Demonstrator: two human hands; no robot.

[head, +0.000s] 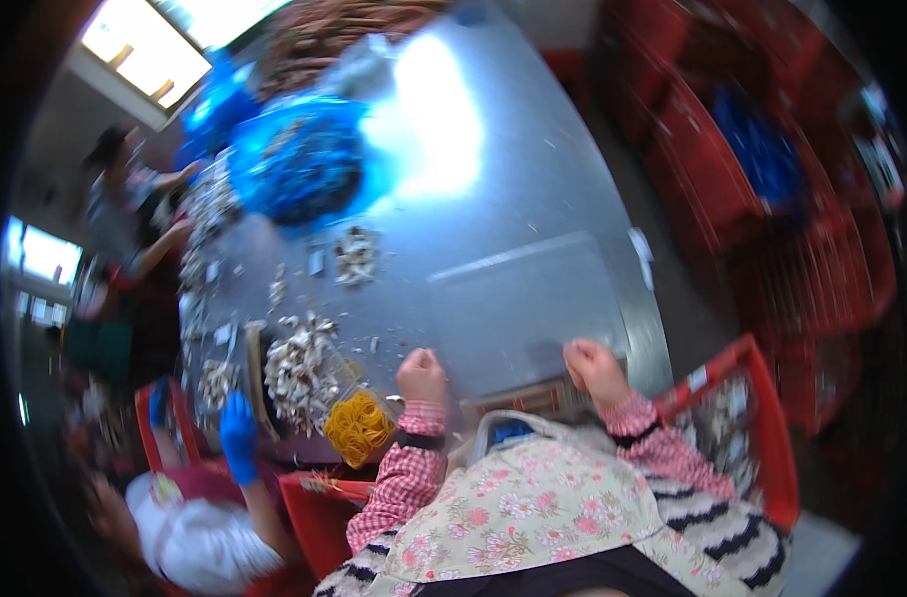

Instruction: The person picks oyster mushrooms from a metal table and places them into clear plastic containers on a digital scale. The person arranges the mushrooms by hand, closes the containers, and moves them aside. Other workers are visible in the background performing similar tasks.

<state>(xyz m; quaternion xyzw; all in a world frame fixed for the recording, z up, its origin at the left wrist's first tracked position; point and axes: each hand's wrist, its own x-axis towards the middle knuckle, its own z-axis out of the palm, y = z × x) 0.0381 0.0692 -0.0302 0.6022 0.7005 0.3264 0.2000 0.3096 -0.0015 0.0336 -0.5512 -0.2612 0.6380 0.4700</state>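
Observation:
Both hands are raised in front of me above the near edge of a metal table (498,201), fingers curled in. My left hand (422,377) is just right of a clear tub holding yellow rubber bands (358,427). My right hand (597,372) is near the table's right corner. A transparent plastic sheet or bag (532,306) lies between and beyond them; blur hides whether either hand grips it. Left of the rubber bands lies a pile of pale, brown-tinged pieces (300,366), apparently mushrooms. A smaller heap (356,256) sits farther back.
A blue plastic bag (297,160) full of dark contents stands farther back. Red crates (707,172) are stacked at right; a red crate (774,448) with pale pieces is by my right arm. At left, a blue-gloved co-worker's hand (237,436) is near the pile; another person (129,201) stands beyond.

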